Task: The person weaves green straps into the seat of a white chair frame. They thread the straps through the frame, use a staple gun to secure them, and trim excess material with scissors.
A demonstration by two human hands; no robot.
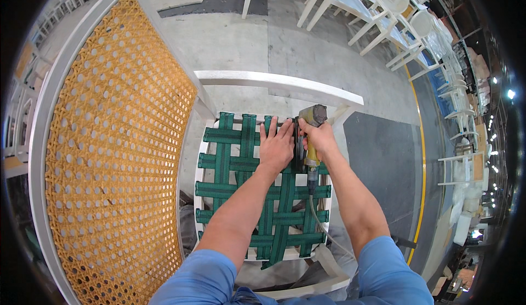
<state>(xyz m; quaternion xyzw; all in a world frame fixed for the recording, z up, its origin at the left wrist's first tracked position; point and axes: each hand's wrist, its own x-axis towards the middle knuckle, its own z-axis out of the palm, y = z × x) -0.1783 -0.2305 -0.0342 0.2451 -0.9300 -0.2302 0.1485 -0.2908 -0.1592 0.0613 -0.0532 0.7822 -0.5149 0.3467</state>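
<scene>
A white chair frame point(279, 80) stands before me, its seat woven from green webbing straps point(263, 191). My right hand point(319, 139) is wrapped round the grip of a yellow and dark pneumatic stapler point(313, 114), whose nose is over the seat's far rail. From the base of the grip an air hose point(320, 223) runs down to the right. My left hand point(276, 147) lies flat with fingers spread on the straps at the far rail, just left of the stapler. What is under its palm is hidden.
The chair's tall cane back panel point(120, 151) rises on the left. White armrests bound the seat at the far and near sides. Many white chairs point(350, 4) stand in rows at the far right, beyond a yellow floor line point(423, 168). Dark sheeting point(378, 162) covers floor on the right.
</scene>
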